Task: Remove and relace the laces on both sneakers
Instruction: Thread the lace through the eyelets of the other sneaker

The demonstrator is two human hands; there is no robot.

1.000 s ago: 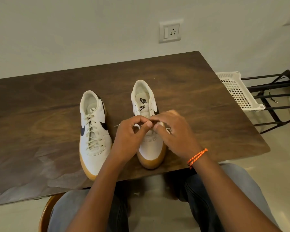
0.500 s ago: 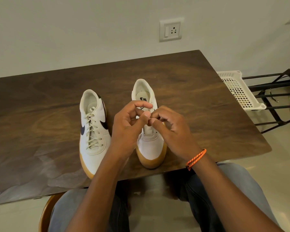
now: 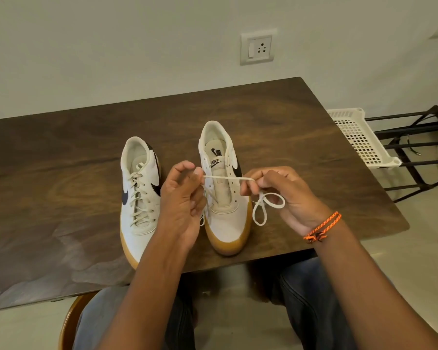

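- Background: plain off-white wall (image 3: 112,46) carrying a white rectangular switch-and-socket plate (image 3: 257,46); pale tiled floor (image 3: 415,261) below.
- Work surface: dark brown wooden table with swirling grain (image 3: 61,198), matte finish, rounded near-right corner.
- Right of the table: white perforated plastic basket (image 3: 359,140) resting on a black metal-bar rack (image 3: 420,152).
- Left sneaker, white with smooth upper, dark swoosh and gum-coloured rubber sole (image 3: 139,198): stands flat on the table, toe toward the person, fully laced with flat cream laces in a criss-cross pattern.
- Right sneaker of the same make, white upper and gum sole (image 3: 226,215): stands just beside the first, toe toward the person. Its eyelets are bare along the visible rows and the tongue, with a printed logo, lies exposed.
- Loose flat cream shoelace (image 3: 228,178): stretched as a taut, nearly level span above the right sneaker between both hands. Past the right hand it hangs in two soft loops (image 3: 266,205) over the table edge of the shoe. A short section also shows below the left hand beside the toe.
- Left hand (image 3: 185,198): raised over the gap between the shoes, thumb and forefinger pinching the lace end, remaining fingers curled inward.
- Right hand (image 3: 283,195): raised at the right sneaker's outer side, fingertips pinching the lace, palm facing left. An orange braided cord bracelet (image 3: 322,227) circles the wrist.
- Lower frame: legs in blue-grey denim trousers (image 3: 314,299) and a curved wooden chair edge (image 3: 69,322).
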